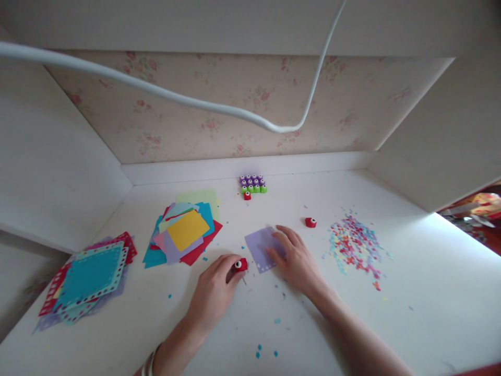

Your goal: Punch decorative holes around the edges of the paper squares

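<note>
My left hand (217,284) is closed around a small red craft punch (241,265), with thumb and fingers on its sides. Just right of the punch lies a lilac paper square (260,248), with small punched holes along its near edge. The punch and paper are close together, and I cannot tell whether they touch. My right hand (296,258) grips the right side of the paper, thumb on top and fingertips at its far right corner. Another red craft punch (310,222) rests on the table beyond my right hand.
Coloured paper sheets (188,230) are piled left of centre. Farther left is a stack of hole-edged papers (92,274). Purple and green punches (253,183), with one red punch (247,196), stand at the back. Confetti (356,237) is heaped right. A white cable (235,109) hangs across the view.
</note>
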Demonstrator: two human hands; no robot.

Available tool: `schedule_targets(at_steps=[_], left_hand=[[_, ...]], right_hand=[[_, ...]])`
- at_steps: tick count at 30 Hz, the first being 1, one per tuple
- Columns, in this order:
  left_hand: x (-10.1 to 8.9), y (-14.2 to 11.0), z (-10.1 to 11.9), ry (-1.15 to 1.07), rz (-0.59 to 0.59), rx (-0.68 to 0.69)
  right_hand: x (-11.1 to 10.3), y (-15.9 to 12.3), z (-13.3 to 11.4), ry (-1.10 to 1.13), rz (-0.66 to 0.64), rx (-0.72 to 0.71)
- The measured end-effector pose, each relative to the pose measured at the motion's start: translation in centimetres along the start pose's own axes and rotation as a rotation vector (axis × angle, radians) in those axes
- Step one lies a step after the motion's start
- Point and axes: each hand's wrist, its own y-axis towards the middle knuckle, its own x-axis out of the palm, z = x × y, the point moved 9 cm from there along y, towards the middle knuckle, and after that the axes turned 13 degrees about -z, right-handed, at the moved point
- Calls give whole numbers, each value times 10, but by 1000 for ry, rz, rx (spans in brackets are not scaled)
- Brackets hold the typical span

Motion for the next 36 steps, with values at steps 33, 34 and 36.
schedule_targets(at_steps=[33,34,36], left_hand=[[-4,-3,-9,5,49,-65],[-4,-3,-8,8,49,-66],[-4,-2,-8,6,50,-63]], right_hand=[[15,-6,5,632,41,142],[15,-6,5,625,40,143],[15,-6,4,603,34,144]])
